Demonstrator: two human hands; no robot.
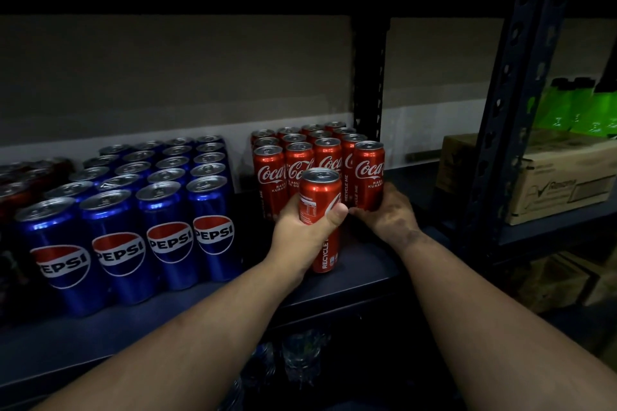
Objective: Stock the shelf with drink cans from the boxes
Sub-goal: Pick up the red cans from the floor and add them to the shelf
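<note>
Dim storage rack, dark shelf [360, 280] board: the held red can [321, 210], long axis upright, sits in the left hand [305, 232], fingers and thumb wrapped round its middle, base near the shelf's front edge, just ahead of the red can block [317, 157]. Right hand [389, 210] grips the block's front-right can [369, 173] near its base, by the right rear upright. Judged: open slot lies behind and right of the left grip; blue cans [133, 210] stand well left.
</note>
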